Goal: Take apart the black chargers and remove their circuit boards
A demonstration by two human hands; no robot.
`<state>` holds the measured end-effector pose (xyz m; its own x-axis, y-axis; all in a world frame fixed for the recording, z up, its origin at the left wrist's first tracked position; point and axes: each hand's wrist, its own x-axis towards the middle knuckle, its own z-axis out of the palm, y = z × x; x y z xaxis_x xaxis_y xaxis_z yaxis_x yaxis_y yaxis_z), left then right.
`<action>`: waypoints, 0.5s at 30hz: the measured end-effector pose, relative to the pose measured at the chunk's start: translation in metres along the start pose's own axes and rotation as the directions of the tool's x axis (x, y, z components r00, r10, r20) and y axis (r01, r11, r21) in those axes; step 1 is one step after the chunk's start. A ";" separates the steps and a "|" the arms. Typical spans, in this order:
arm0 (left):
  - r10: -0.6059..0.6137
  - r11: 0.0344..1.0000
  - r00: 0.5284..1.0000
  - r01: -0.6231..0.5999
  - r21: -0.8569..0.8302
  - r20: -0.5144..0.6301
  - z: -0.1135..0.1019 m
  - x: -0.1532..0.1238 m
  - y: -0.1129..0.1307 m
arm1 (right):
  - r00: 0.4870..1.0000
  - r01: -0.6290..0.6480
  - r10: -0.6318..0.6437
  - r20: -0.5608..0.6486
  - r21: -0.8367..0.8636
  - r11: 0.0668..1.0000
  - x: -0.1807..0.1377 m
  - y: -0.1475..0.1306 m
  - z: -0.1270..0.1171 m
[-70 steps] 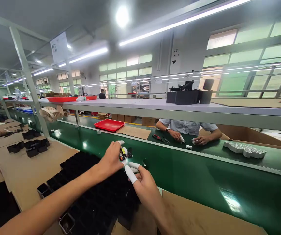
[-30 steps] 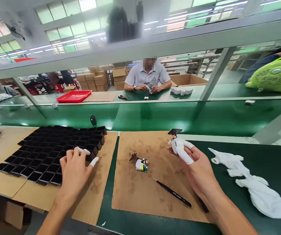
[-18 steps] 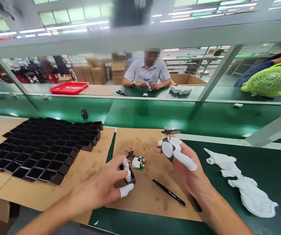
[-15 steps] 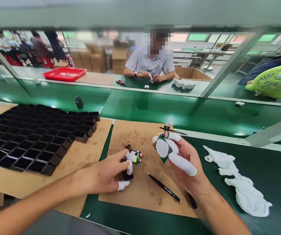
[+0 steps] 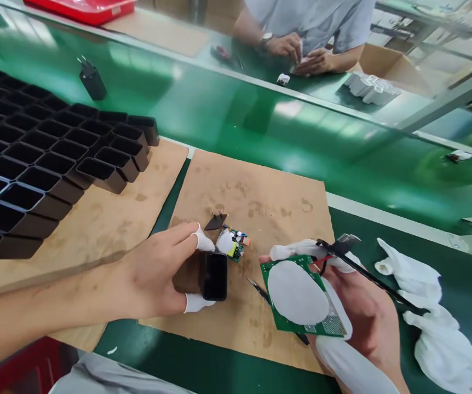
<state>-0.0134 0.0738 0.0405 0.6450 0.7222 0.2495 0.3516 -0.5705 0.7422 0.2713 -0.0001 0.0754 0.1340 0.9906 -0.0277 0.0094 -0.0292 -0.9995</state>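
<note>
My left hand, with white finger cots on its fingertips, grips a small black plastic housing between thumb and fingers; the housing's open end faces me. In my right hand, also in finger cots, is a green circuit board with a large white pad on its face. Red and black wires run from the board to a dark piece, and a long black strip sticks out to the right. Just beyond the housing lie another circuit board and a dark plate with two pins.
Black tweezers lie on the cardboard sheet, partly hidden by the board. Rows of open black housings stand at the left. A black plug rests on the green belt. White gloves lie at right. A co-worker's hands are across.
The view has tipped down and closer. My left hand has turned the black housing so that its opening shows. My right hand has brought the circuit board nearer, its padded face towards me.
</note>
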 end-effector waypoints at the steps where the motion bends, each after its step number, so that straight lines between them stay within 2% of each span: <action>1: 0.010 1.000 1.000 -0.011 -0.019 -0.017 -0.001 0.000 0.001 | 1.000 -0.011 0.011 -0.001 -0.002 1.000 0.002 -0.001 0.001; 5: 0.066 0.990 0.990 -0.081 -0.117 -0.123 -0.005 0.002 0.007 | 1.000 -0.013 0.013 0.019 0.015 1.000 0.005 -0.005 0.005; 8: 0.059 0.973 0.973 -0.105 -0.205 -0.223 -0.005 0.003 0.012 | 0.999 0.012 -0.013 0.052 0.020 1.000 0.001 -0.005 0.010; 13: 0.133 0.957 0.949 -0.199 -0.213 -0.287 0.004 0.002 0.018 | 0.995 0.067 -0.075 0.072 0.104 0.992 -0.016 0.003 0.029; 15: 0.124 0.954 0.937 -0.203 -0.221 -0.327 0.009 0.000 0.021 | 0.994 0.080 -0.091 0.067 0.152 0.985 -0.024 0.002 0.039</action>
<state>0.0001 0.0584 0.0500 0.4259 0.7338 0.5293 0.0545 -0.6047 0.7946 0.2290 -0.0186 0.0730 0.0656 0.9959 0.0623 -0.1311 0.0704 -0.9889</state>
